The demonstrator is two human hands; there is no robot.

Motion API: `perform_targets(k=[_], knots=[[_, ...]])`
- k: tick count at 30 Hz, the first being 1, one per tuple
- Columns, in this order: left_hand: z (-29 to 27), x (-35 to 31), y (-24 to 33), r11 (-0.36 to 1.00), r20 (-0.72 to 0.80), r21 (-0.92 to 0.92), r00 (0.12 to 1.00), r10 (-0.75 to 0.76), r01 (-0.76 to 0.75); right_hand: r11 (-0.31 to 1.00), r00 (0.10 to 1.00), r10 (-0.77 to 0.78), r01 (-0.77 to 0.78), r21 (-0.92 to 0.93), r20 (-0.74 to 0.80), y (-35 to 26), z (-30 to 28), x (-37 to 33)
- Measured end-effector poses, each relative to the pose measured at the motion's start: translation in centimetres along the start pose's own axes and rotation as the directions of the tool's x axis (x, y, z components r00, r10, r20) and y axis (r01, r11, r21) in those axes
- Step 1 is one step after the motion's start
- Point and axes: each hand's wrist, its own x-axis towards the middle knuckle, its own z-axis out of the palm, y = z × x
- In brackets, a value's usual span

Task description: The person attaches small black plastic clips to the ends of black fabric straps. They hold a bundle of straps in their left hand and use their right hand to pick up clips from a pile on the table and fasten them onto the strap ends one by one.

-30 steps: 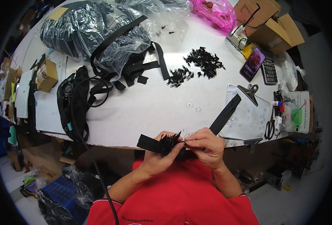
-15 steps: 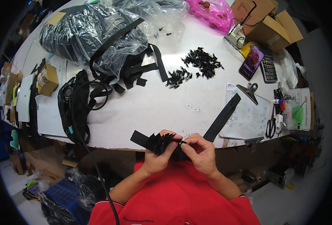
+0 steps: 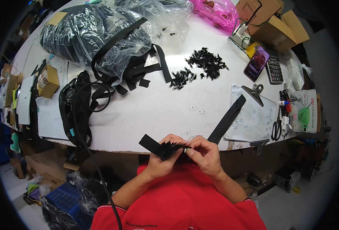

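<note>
At the near table edge, my left hand [image 3: 162, 164] is closed round a folded bundle of black zipper tape [image 3: 168, 148], whose short pieces fan upward. One flat end pokes out to the left. My right hand [image 3: 207, 156] pinches thumb and finger at the bundle's right side, touching the tape; any small part between the fingertips is hidden. Behind that hand a long black strip [image 3: 227, 118] runs up to the right across the table. Black zipper sliders [image 3: 207, 64] lie in a heap farther back, with a smaller heap [image 3: 181, 79] beside it.
A plastic-wrapped dark bundle [image 3: 89, 36] and loose black straps [image 3: 144, 69] fill the back left. On the right are a clipboard with papers [image 3: 253, 119], scissors [image 3: 276, 129], a phone [image 3: 257, 63], a calculator [image 3: 275, 72] and a cardboard box [image 3: 278, 34]. A black cable [image 3: 91, 153] hangs at the left.
The tape bundle and its left end have shifted slightly right, and the fanned pieces now lean closer to my right fingertips. My right hand stays almost in place.
</note>
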Motion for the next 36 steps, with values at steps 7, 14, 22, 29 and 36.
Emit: perform_targets(k=[7, 14, 22, 29, 36], knots=[[-0.4, -0.5, 0.5, 0.994, -0.047, 0.043, 0.994, -0.097, 0.099, 0.952, 0.993, -0.096, 0.072, -0.299, -0.068, 0.0, 0.6, 0.0], [-0.9, -0.4, 0.0, 0.959, -0.001, 0.265, 0.995, 0.103, -0.098, 0.886, 0.964, -0.260, 0.216, -0.410, -0.054, 0.1, 1.0, 0.4], [-1.0, -0.5, 0.2, 0.968, 0.000, 0.237, 0.997, 0.083, -0.080, 0.881, 0.958, -0.282, 0.237, -0.409, -0.051, 0.3, 1.4, 0.8], [-1.0, -0.9, 0.2, 0.955, -0.051, 0.287, 0.995, 0.088, -0.070, 0.857, 0.960, -0.282, 0.251, -0.450, -0.001, -0.6, 1.6, 0.6], [-1.3, -0.3, 0.4, 0.891, 0.018, 0.412, 0.980, 0.201, -0.190, 0.815, 0.953, -0.298, 0.278, -0.508, 0.043, -1.0, 1.6, 0.9]])
